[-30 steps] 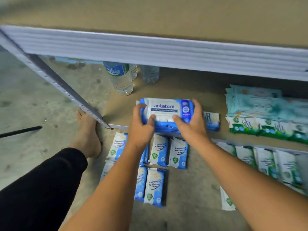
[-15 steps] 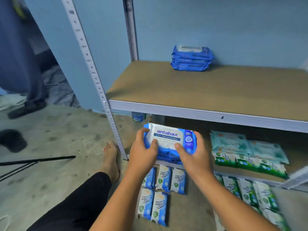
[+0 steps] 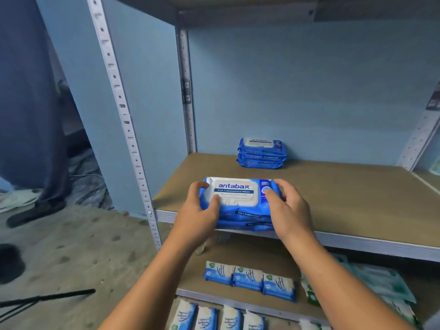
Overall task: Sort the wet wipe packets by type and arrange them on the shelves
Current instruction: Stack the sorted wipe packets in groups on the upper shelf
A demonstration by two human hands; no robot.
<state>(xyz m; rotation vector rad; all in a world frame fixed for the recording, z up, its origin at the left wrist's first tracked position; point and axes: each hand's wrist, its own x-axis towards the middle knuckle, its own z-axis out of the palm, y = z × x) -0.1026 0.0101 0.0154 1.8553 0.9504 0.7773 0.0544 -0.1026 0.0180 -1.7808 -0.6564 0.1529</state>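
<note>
A stack of blue Antabax wipe packets [image 3: 238, 195] is held between both hands at the front edge of the middle shelf [image 3: 345, 201]. My left hand [image 3: 198, 208] grips its left end and my right hand [image 3: 289, 207] grips its right end. Whether the stack rests on the shelf board I cannot tell. At the back of that shelf lies another stack of three blue Antabax packets [image 3: 261, 153]. Three small blue-and-white packets [image 3: 248, 279] lie in a row on the lower shelf. Green packets [image 3: 381, 285] lie to their right.
More small blue-and-white packets [image 3: 214, 317] lie on the floor below the lower shelf. A perforated metal upright [image 3: 128, 129] stands at the left of the shelves. Another person's dark shoe and trouser leg [image 3: 35, 210] are at the far left. Black rods [image 3: 47, 297] lie on the concrete floor.
Both hands have lifted the Antabax stack from the lower shelf level up to the front edge of the middle shelf. The view has tilted upward.
</note>
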